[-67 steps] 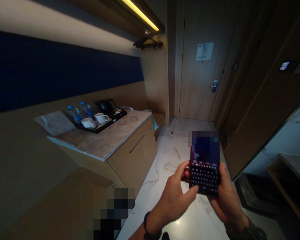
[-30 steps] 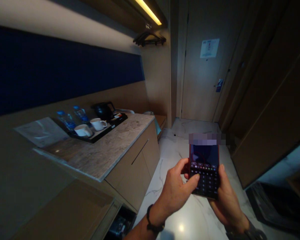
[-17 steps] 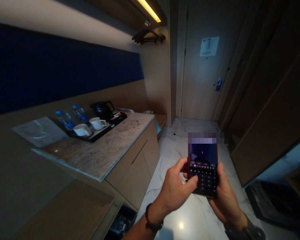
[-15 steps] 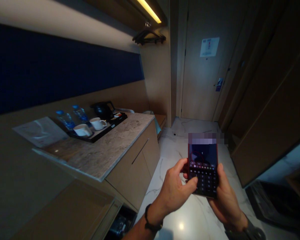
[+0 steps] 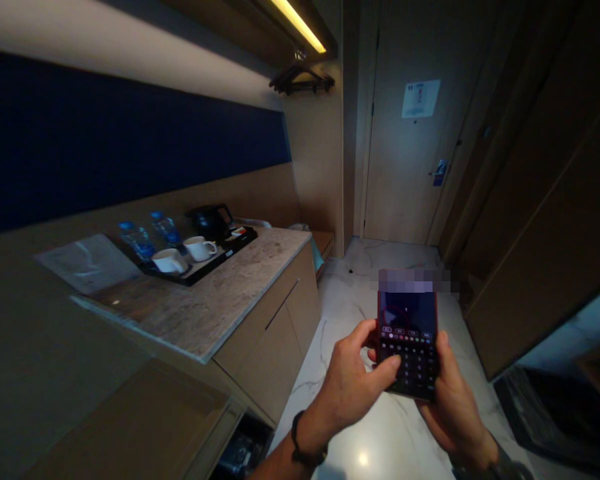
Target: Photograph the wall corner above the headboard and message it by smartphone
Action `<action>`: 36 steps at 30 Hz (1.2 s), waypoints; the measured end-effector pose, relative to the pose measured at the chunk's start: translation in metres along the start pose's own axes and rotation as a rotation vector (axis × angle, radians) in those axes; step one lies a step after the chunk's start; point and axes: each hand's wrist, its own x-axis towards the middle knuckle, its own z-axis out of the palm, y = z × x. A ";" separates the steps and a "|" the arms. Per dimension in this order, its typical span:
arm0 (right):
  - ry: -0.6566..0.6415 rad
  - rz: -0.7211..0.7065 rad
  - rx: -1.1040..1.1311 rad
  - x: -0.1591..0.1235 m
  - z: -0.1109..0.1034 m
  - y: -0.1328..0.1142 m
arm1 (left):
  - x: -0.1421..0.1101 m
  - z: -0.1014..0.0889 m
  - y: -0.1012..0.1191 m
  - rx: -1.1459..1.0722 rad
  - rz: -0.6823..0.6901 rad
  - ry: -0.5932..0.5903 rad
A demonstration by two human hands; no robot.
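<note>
A red-edged phone (image 5: 408,343) with a lit screen and an on-screen keyboard is held upright in front of me, over the marble floor. My left hand (image 5: 353,383) grips its left edge, the thumb pressed on the lower left of the keyboard. My right hand (image 5: 453,400) wraps round the right edge and back of the phone. A dark bracelet circles my left wrist.
A marble-topped cabinet (image 5: 240,280) stands to the left, bearing a black tray (image 5: 200,263) with two white cups, water bottles and a dark kettle (image 5: 211,220). A closed wooden door (image 5: 410,153) ends the corridor. Wooden panels line the right side. Hangers (image 5: 303,79) hang above.
The view has drifted slightly closer to the cabinet and door. Both hands keep holding the phone, and my left thumb stays on the keyboard.
</note>
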 end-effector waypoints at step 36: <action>-0.006 -0.009 0.012 -0.007 -0.008 0.000 | -0.005 0.006 0.002 0.022 0.021 -0.034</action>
